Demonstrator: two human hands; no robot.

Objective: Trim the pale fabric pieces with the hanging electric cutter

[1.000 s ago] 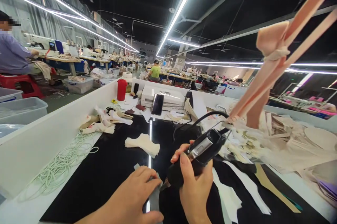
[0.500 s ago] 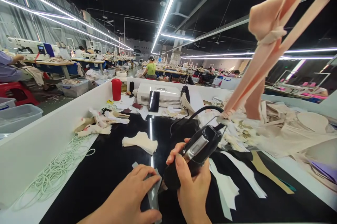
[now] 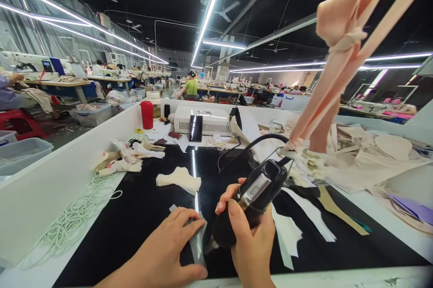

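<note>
My right hand is wrapped round a black handheld electric fabric cutter with a silver plate on its body. Its rounded black head points down and left, close beside a greyish translucent piece on the black mat. My left hand lies over that piece, thumb and forefinger spread apart and pressing on it; the palm hides part of it. From above, knotted pink fabric strips hang down to the cutter's cord end. A stack of cream cut pieces lies beyond my left hand.
White cut pieces and a tan piece lie right of the cutter. Pale green cord is heaped at left. A phone leans on a white box. Beige fabric is piled at right; low white walls border the table.
The view has shifted slightly, showing the table's front edge. Both hands keep nearly the same places, the cutter still in my right hand beside the greyish piece.
</note>
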